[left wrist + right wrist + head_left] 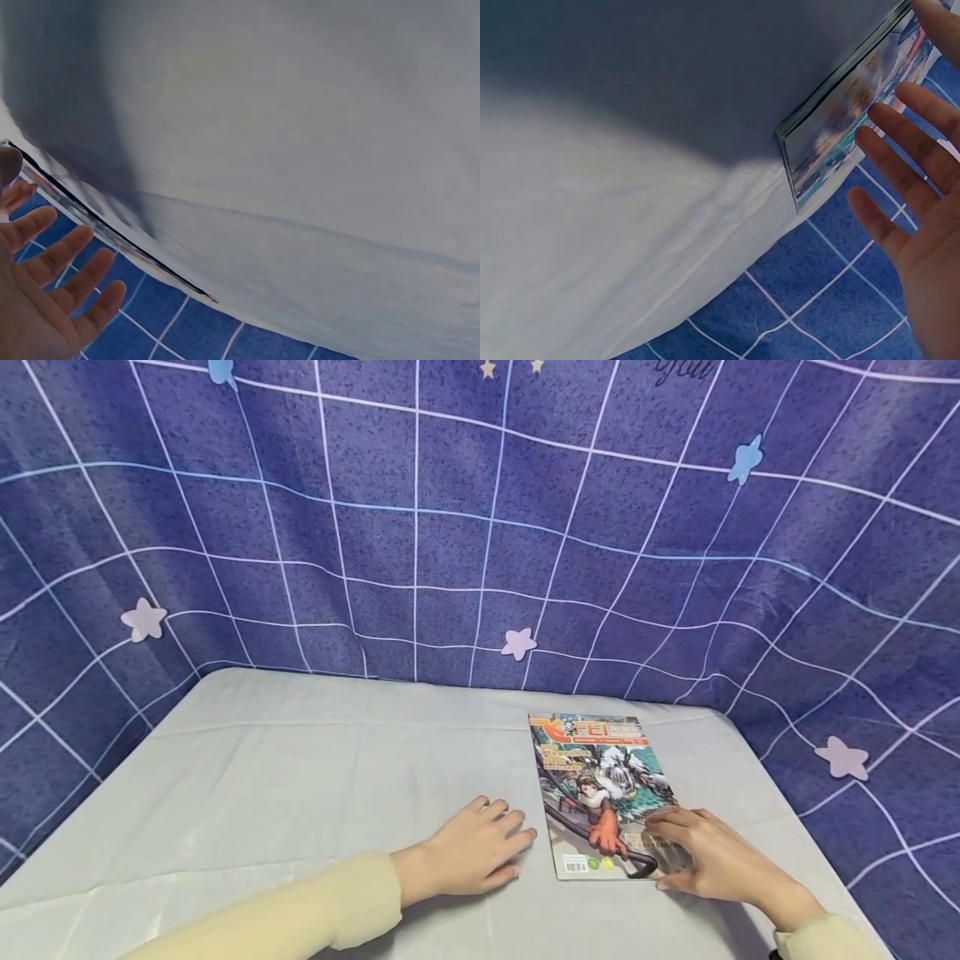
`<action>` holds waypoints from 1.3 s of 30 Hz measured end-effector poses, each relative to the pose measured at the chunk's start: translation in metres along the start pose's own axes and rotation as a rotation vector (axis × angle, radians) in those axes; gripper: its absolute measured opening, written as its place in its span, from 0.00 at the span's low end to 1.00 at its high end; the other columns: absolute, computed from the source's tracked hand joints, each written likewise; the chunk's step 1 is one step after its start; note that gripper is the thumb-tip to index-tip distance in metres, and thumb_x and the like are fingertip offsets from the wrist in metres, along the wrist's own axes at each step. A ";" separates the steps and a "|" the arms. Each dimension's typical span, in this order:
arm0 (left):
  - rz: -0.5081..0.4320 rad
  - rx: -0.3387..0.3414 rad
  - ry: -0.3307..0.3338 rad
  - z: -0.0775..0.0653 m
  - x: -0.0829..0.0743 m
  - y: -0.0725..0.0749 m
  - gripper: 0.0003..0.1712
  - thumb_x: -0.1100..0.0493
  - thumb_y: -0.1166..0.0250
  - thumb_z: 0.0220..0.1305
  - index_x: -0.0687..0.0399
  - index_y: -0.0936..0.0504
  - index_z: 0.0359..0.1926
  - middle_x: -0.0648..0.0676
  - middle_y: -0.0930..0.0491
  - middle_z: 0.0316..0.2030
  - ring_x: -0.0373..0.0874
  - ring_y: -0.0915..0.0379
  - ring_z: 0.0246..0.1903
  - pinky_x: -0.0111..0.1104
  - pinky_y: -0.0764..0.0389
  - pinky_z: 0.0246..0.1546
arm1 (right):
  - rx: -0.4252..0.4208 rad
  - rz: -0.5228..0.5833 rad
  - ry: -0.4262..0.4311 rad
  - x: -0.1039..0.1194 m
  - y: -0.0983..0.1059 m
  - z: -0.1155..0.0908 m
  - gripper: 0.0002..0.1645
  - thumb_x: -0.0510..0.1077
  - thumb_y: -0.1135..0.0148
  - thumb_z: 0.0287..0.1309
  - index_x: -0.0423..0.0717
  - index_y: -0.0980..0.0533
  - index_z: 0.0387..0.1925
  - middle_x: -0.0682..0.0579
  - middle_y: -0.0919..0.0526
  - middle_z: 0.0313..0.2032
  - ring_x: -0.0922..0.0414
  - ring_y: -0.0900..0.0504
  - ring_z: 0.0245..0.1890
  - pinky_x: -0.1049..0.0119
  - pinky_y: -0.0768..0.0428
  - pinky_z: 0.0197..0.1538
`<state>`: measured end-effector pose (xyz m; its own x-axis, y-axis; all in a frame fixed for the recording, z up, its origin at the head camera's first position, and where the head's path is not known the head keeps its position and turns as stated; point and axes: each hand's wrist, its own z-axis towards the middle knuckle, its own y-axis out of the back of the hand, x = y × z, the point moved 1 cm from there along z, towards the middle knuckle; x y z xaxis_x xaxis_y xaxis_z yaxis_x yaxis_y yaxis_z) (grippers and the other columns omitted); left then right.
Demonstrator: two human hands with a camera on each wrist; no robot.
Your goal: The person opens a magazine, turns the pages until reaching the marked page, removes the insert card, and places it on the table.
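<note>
A magazine [607,793] with a colourful illustrated cover and an orange title lies flat, right of the middle of the table. My right hand [708,852] is over its lower right corner, which the fingers partly cover. In the right wrist view the fingers of that right hand [922,165] are spread and relaxed, with the magazine [855,112] beyond them. My left hand [476,847] is a little left of the magazine, palm down over the cloth, holding nothing. The left wrist view shows this left hand [56,292] with loosely spread fingers and the magazine's edge [112,225] behind.
A pale grey cloth [285,793] covers the table, with faint creases. Behind it and along both sides hangs a purple-blue curtain [420,552] with a white grid and star shapes. Its lower folds meet the table's far edge.
</note>
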<state>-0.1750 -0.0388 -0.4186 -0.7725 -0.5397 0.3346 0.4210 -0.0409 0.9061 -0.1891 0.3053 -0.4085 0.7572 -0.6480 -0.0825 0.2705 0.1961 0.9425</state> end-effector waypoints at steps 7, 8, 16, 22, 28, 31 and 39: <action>0.013 -0.005 -0.010 0.011 -0.005 -0.004 0.27 0.37 0.51 0.61 0.42 0.30 0.56 0.47 0.26 0.47 0.44 0.31 0.44 0.36 0.30 0.42 | -0.015 -0.012 0.016 -0.002 0.001 -0.002 0.33 0.59 0.26 0.23 0.50 0.20 0.38 0.54 0.19 0.41 0.55 0.21 0.41 0.56 0.26 0.43; 0.012 -0.006 -0.012 0.013 -0.006 -0.005 0.27 0.37 0.51 0.61 0.42 0.31 0.57 0.47 0.26 0.47 0.43 0.31 0.44 0.35 0.31 0.41 | -0.017 -0.013 0.019 -0.002 0.001 -0.002 0.33 0.60 0.26 0.23 0.50 0.20 0.37 0.54 0.18 0.40 0.55 0.21 0.41 0.56 0.26 0.43; -0.017 0.000 -0.020 0.027 -0.013 -0.004 0.28 0.37 0.51 0.61 0.40 0.32 0.58 0.47 0.26 0.47 0.42 0.31 0.44 0.35 0.31 0.42 | -0.032 -0.026 0.031 -0.004 0.006 -0.002 0.33 0.62 0.27 0.24 0.49 0.20 0.36 0.55 0.18 0.38 0.57 0.20 0.37 0.57 0.24 0.41; -0.025 0.017 -0.021 0.036 -0.018 -0.002 0.27 0.36 0.52 0.61 0.42 0.30 0.55 0.48 0.26 0.51 0.42 0.30 0.45 0.34 0.31 0.42 | -0.036 -0.036 0.020 -0.006 0.008 -0.002 0.33 0.63 0.27 0.24 0.50 0.20 0.36 0.56 0.18 0.37 0.57 0.21 0.37 0.57 0.25 0.41; -0.050 0.064 -0.022 0.043 -0.022 -0.001 0.25 0.34 0.54 0.61 0.40 0.28 0.52 0.47 0.26 0.52 0.42 0.31 0.46 0.34 0.31 0.41 | -0.044 -0.027 0.018 -0.005 0.010 -0.002 0.30 0.61 0.26 0.26 0.51 0.20 0.34 0.58 0.18 0.34 0.58 0.20 0.35 0.57 0.24 0.39; -0.062 0.075 -0.026 0.046 -0.024 -0.002 0.25 0.34 0.54 0.60 0.39 0.28 0.50 0.47 0.26 0.51 0.42 0.31 0.45 0.33 0.31 0.40 | -0.047 -0.009 0.025 -0.005 0.010 -0.002 0.27 0.59 0.26 0.27 0.51 0.20 0.33 0.59 0.18 0.33 0.59 0.20 0.34 0.58 0.24 0.38; -0.077 0.106 -0.019 0.057 -0.030 -0.004 0.28 0.32 0.55 0.60 0.39 0.29 0.54 0.45 0.27 0.48 0.41 0.31 0.44 0.33 0.30 0.38 | -0.054 -0.012 0.012 -0.006 0.010 -0.002 0.24 0.56 0.26 0.27 0.52 0.20 0.32 0.61 0.19 0.32 0.61 0.21 0.33 0.60 0.24 0.38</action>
<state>-0.1806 0.0253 -0.4173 -0.8100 -0.5223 0.2667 0.3080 0.0081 0.9513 -0.1899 0.3128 -0.3997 0.7607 -0.6417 -0.0978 0.3108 0.2279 0.9227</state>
